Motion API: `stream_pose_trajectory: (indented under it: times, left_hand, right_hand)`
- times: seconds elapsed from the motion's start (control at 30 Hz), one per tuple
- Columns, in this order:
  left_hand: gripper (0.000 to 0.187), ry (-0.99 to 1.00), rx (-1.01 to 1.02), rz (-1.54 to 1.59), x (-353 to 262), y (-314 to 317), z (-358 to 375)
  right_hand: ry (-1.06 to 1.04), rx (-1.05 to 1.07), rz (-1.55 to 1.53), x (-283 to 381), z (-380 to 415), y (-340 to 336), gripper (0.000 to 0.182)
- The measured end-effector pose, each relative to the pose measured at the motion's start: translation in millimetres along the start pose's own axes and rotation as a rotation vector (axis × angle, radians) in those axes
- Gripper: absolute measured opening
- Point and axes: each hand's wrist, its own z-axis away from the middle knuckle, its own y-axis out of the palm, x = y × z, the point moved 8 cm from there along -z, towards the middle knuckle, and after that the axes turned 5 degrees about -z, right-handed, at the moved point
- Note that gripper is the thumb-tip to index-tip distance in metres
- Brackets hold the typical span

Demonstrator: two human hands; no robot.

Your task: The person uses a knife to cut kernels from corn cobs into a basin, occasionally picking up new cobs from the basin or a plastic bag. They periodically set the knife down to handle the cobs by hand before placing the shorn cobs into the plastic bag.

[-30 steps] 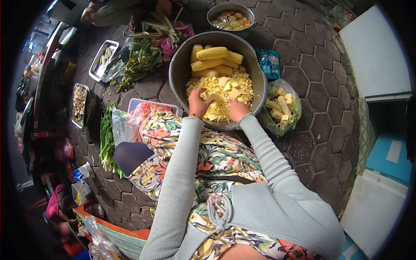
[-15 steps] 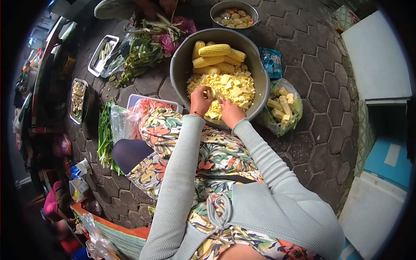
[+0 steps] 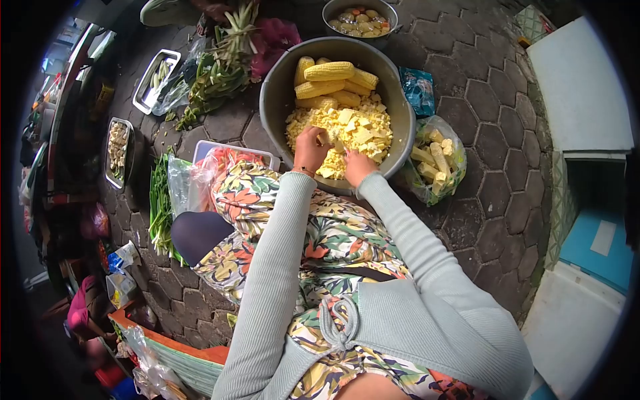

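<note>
A large grey tub [image 3: 269,120] stands in front of my knees. Whole yellow corn cobs [image 3: 333,71] are piled at its far side, and loose cut corn kernels [image 3: 363,130] fill the near part. Over the kernels, my left hand [image 3: 311,148] is closed round a corn cob, largely hidden by the fingers. My right hand [image 3: 361,166] is closed beside it on a small knife; the fist covers most of the handle, and the blade is hard to make out against the kernels.
Right of the tub lie a plastic bag of stripped cobs [image 3: 437,163] and a blue packet [image 3: 417,90]. A pot of peeled vegetables [image 3: 360,23] stands beyond. Leafy greens [image 3: 217,80], trays [image 3: 119,153] and spring onions [image 3: 160,207] lie left. Another person's hand [image 3: 217,9] is at the top.
My hands stay close together over the kernels, with only small shifts. At the top left, the bunch of greens near the other person has been raised and turned more upright.
</note>
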Motion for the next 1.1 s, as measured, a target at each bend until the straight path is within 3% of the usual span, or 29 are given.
stream_pose_trajectory:
  times: [0.17,0.3,0.37,0.53,0.63,1.1]
  left_hand:
    - [0.031,0.008,-0.007,-0.06,-6,0,1]
    - [0.034,-0.144,0.009,-0.089,5,-4,2]
    - [0.035,-0.234,0.014,-0.119,11,-4,5]
    - [0.045,-0.13,-0.007,-0.007,1,0,4]
    - [0.043,-0.048,0.043,0.011,0,4,4]
    - [0.034,-0.049,-0.01,-0.128,1,5,2]
  right_hand:
    - [-0.03,0.093,0.101,-37,-65,43,0.031]
    - [-0.097,0.077,0.094,-15,-29,9,0.031]
    - [-0.029,0.028,-0.002,-5,-5,-10,0.033]
    - [-0.189,-0.155,-0.132,14,21,-27,0.028]
    - [-0.213,-0.169,-0.138,18,25,-29,0.027]
    - [-0.178,-0.168,-0.02,22,29,-30,0.028]
